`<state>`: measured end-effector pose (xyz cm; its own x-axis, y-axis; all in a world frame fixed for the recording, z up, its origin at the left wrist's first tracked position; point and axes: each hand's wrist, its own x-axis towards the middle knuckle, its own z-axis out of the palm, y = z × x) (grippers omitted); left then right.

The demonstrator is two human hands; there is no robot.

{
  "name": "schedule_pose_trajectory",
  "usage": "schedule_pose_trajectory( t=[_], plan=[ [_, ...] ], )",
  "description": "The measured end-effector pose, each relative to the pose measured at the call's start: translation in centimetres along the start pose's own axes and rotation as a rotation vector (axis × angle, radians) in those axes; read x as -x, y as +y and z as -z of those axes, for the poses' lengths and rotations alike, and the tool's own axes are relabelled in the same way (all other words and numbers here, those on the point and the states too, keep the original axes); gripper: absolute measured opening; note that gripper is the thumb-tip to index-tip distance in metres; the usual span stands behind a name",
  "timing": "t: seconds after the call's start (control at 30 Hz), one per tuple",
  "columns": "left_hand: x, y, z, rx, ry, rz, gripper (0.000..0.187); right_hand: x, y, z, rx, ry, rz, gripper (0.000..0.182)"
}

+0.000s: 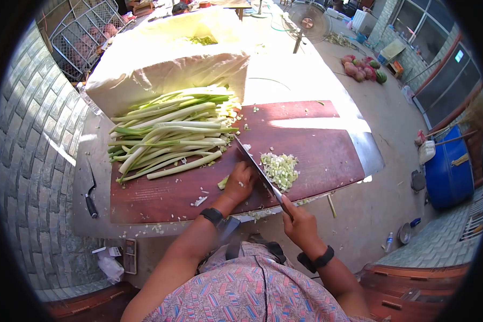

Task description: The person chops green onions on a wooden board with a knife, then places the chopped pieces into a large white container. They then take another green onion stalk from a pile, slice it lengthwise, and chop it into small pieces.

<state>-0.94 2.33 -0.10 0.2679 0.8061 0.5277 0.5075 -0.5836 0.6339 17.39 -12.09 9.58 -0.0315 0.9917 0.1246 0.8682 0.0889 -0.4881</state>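
A long kitchen knife (256, 168) is in my right hand (301, 225), its fingers wrapped round the handle. The blade slants up and left across the cutting board (161, 206). My left hand (239, 184) is curled on the board just left of the blade. A short pale-green end of green onion (223, 182) pokes out at its left side; the rest is hidden under the fingers. Right of the blade lies a heap of chopped green onion (279, 170). A thick pile of whole green onions (172, 131) lies at the board's far left.
A cloth-lined bin (166, 72) stands behind the pile. Another knife (92, 204) with a black handle lies on the metal table left of the board. A fan (307, 23) stands beyond the table, and a blue barrel (449, 169) stands to the right.
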Motion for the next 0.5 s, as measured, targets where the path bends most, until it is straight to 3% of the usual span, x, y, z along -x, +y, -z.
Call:
schedule_pose_trajectory(
  t=[0.2, 0.27, 0.5],
  plan=[
    [-0.1, 0.1, 0.4, -0.021, -0.026, -0.046, 0.016, -2.3, 2.2, -3.3, -0.243, 0.169, 0.02, 0.046],
    [-0.1, 0.7, 1.2, -0.167, -0.06, -0.078, 0.016, -2.2, 2.2, -2.8, -0.24, 0.192, 0.014, 0.046],
    [0.1, -0.5, 0.4, -0.058, -0.058, -0.066, 0.014, 1.8, 0.8, 0.8, -0.116, 0.134, 0.043, 0.047]
  ],
)
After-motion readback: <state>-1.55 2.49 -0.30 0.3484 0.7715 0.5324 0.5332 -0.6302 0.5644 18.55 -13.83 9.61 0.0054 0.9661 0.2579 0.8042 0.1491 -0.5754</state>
